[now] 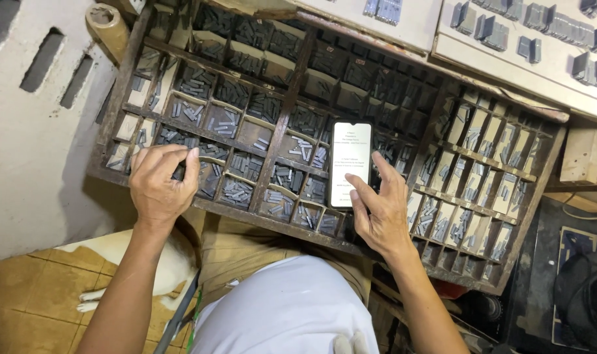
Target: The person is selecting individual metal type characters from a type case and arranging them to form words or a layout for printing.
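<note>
A wide wooden type case with many small compartments holds several grey metal type pieces. My left hand reaches into a compartment at the case's near left, fingers curled down over the pieces; I cannot see whether it grips one. A smartphone with a lit white screen of text lies on the case near its middle. My right hand rests at the phone's lower right edge, thumb on its side and fingers spread along it.
A second pale tray with grey blocks sits behind the case at upper right. A white wall is on the left. A white and tan animal lies on the tiled floor by my legs. Dark clutter fills the right.
</note>
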